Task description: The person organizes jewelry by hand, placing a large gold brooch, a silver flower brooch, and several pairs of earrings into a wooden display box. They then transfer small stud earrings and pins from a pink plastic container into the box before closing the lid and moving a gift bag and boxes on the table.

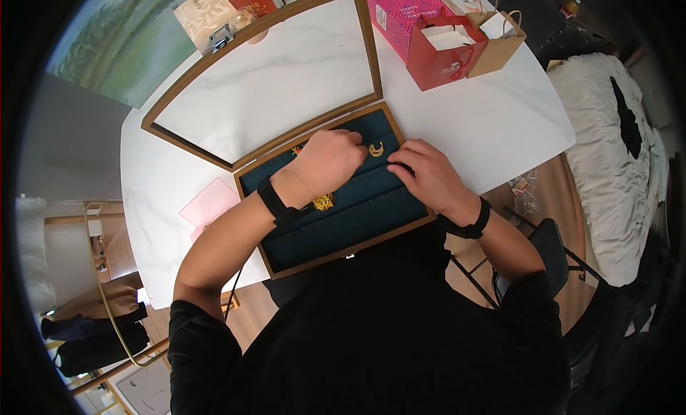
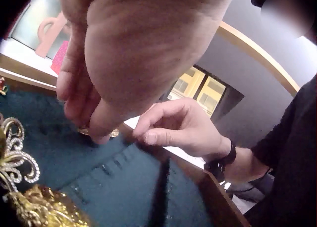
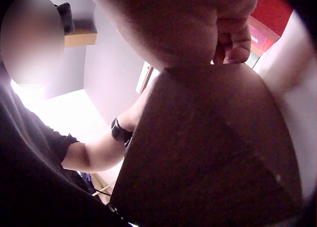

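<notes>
A wooden display case (image 1: 350,256) lined in dark teal fabric (image 1: 343,233) stands with its glass lid raised. My left hand (image 1: 329,160) reaches over the case, fingers pointing down; in the left wrist view its fingertips are right at a gold piece (image 2: 115,133), and I cannot tell whether they pinch it. A gold crescent-shaped ornament (image 1: 376,150) lies to the right of that hand. Under the left wrist is a gold textured ornament (image 1: 324,202), beside a silvery looped ornament (image 2: 19,160). My right hand (image 1: 431,174) is at the case's right rim, fingers loosely bent.
The raised glass lid (image 1: 264,86) leans back behind the case. A red paper bag (image 1: 436,61), a brown paper bag (image 1: 500,54) and a pink box (image 1: 400,15) stand at the back right. Pink card (image 1: 209,203) lies on the white table (image 1: 161,193) at left.
</notes>
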The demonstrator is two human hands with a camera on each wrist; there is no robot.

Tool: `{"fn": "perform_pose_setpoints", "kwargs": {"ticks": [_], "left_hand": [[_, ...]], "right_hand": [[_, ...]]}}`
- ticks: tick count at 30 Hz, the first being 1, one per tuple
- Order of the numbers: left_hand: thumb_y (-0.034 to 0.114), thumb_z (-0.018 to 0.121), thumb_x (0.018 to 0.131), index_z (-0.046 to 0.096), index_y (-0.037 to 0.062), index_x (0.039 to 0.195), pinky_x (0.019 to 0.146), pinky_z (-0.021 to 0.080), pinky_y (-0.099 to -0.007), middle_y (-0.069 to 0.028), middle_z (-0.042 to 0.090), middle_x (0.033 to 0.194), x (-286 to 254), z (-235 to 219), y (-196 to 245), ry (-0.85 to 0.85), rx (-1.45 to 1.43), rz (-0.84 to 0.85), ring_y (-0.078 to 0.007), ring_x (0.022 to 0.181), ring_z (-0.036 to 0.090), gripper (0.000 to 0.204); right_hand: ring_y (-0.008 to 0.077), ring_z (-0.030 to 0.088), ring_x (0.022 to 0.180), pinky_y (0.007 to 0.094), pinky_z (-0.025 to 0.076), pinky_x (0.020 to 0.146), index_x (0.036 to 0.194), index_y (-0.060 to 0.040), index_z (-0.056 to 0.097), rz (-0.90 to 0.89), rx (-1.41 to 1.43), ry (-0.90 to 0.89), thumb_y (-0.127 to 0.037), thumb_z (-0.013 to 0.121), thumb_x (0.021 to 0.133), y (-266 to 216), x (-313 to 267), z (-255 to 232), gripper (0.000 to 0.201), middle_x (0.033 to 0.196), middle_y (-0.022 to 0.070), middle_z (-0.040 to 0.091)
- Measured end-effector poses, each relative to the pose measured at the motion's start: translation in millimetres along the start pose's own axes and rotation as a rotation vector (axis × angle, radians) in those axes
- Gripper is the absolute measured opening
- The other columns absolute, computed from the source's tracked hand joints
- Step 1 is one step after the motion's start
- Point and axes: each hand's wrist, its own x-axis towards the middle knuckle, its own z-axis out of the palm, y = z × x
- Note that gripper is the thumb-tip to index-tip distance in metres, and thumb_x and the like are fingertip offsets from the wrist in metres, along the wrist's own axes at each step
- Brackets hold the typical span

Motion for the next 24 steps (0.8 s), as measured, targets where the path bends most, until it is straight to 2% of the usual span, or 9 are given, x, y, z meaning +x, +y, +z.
{"fn": "perform_pose_setpoints", "kwargs": {"ticks": [1, 4, 8, 10, 17, 20, 24], "left_hand": [[0.013, 0.083, 0.088, 0.082, 0.0046, 0.092, 0.078, 0.063, -0.0463, -0.0097, 0.072, 0.091, 0, 1, 1, -0.004, 0.083, 0.055, -0.0325, 0.09, 0.075, 0.01], [0.012, 0.083, 0.085, 0.082, 0.0056, 0.093, 0.079, 0.063, -0.0454, -0.0092, 0.071, 0.091, -1, -1, 3, -0.002, 0.102, 0.062, -0.0321, 0.091, 0.075, 0.01], [0.014, 0.085, 0.085, 0.081, 0.0052, 0.096, 0.08, 0.062, -0.0461, -0.0098, 0.072, 0.093, -4, -3, -2, 0.017, 0.0, 0.06, -0.0329, 0.092, 0.075, 0.015], [0.015, 0.087, 0.085, 0.08, 0.0046, 0.1, 0.081, 0.062, -0.0467, -0.0105, 0.072, 0.095, -6, -11, 0, -0.02, -0.075, -0.012, -0.0344, 0.093, 0.074, 0.02], [0.015, 0.088, 0.086, 0.078, 0.0042, 0.105, 0.081, 0.061, -0.0472, -0.0112, 0.073, 0.097, -17, -28, -5, 0.015, -0.095, -0.077, -0.0359, 0.096, 0.075, 0.024], [0.014, 0.087, 0.088, 0.078, 0.0032, 0.104, 0.081, 0.061, -0.0472, -0.012, 0.074, 0.098, -35, -38, -8, 0.089, -0.073, -0.118, -0.0364, 0.095, 0.075, 0.022], [0.01, 0.087, 0.091, 0.078, 0.0011, 0.105, 0.076, 0.061, -0.0454, -0.013, 0.076, 0.1, -77, -58, -2, 0.185, -0.155, -0.28, -0.0358, 0.086, 0.075, 0.02]], "right_hand": [[0.0352, 0.07, 0.098, 0.0439, 0.059, 0.087, 0.109, -0.0007, 0.078, 0.004, -0.001, -0.001, -0.011, 0.083, 0.097, 0, 0, 0, 0.016, 0.105, 0.0132, 0.071], [0.0352, 0.07, 0.097, 0.0437, 0.059, 0.087, 0.108, -0.0009, 0.078, -0.003, -0.006, 0.001, -0.011, 0.083, 0.097, -1, 0, -1, 0.016, 0.105, 0.0132, 0.071], [0.0352, 0.07, 0.096, 0.0436, 0.059, 0.086, 0.109, -0.0013, 0.078, -0.015, -0.006, 0.003, -0.011, 0.083, 0.097, -1, 1, -2, 0.016, 0.105, 0.0132, 0.071], [0.0353, 0.07, 0.096, 0.0436, 0.059, 0.086, 0.11, -0.0016, 0.078, -0.007, -0.005, -0.004, -0.011, 0.083, 0.098, -1, 2, -2, 0.016, 0.105, 0.0133, 0.071], [0.0352, 0.069, 0.095, 0.0439, 0.058, 0.085, 0.114, -0.0023, 0.079, -0.01, 0.003, -0.029, -0.01, 0.081, 0.099, -5, 12, -6, 0.017, 0.105, 0.013, 0.07], [0.0345, 0.069, 0.096, 0.0439, 0.058, 0.086, 0.118, -0.0032, 0.08, 0.011, -0.011, -0.072, -0.009, 0.08, 0.1, -5, 16, -4, 0.019, 0.106, 0.0127, 0.068], [0.033, 0.068, 0.098, 0.0444, 0.058, 0.087, 0.125, -0.0043, 0.079, -0.034, -0.103, -0.158, -0.01, 0.079, 0.101, -2, 20, -5, 0.025, 0.107, 0.0123, 0.067]]}}
